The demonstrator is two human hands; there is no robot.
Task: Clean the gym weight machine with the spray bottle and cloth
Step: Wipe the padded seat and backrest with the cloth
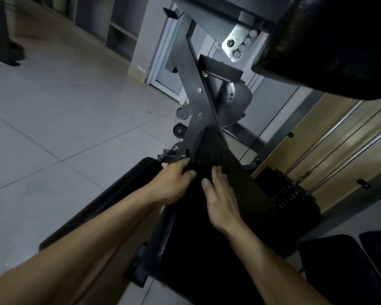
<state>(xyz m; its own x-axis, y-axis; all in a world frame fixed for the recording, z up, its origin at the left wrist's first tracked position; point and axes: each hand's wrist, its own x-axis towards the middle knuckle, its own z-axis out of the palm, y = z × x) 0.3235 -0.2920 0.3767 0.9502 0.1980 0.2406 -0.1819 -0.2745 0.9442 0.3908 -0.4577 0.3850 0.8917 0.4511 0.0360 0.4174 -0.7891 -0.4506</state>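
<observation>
One gym weight machine (198, 102) filled the view, its black seat pad (185, 249) lowest in frame. Over the sloping frame lay what appeared to be a dark cloth (216, 155). The left hand (174, 183) pinched its edge; the right hand (220, 201) pressed flat on it, fingers straight. Judged step — wiping, or spreading the cloth to wipe. The next move called for firm strokes along the pad. No spray bottle was in view. Weight stack (288, 194) markings were too small to read — no brand legible.
</observation>
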